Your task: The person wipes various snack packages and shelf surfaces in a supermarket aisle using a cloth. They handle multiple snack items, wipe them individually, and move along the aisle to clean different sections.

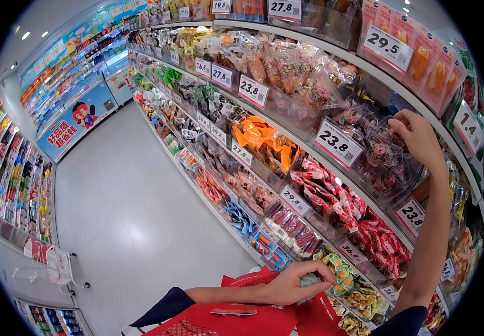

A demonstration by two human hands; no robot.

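Observation:
My right hand (417,137) reaches up to a clear shelf bin of dark vacuum-packed snack packets (380,150). Its fingers are bent together at the packets, and whatever sits between the fingertips is hidden. Low in front of my body, my left hand (300,283) is curled, thumb and fingers closing round a small pale grey-green thing (309,279) of a kind I cannot make out. Below that hand is the red apron (236,316) I wear, with a pen (234,311) lying across it. Beyond the left fingers lie yellow-green snack packets (340,275).
Tiered shelves hold bins of wrapped snacks, among them orange packets (261,137) and red packets (382,243). White price tags (338,142) line the shelf edges. Pink sausage packs (418,53) hang above right. Grey floor (124,185) stretches left toward a wire cart (54,266) and a freezer (79,117).

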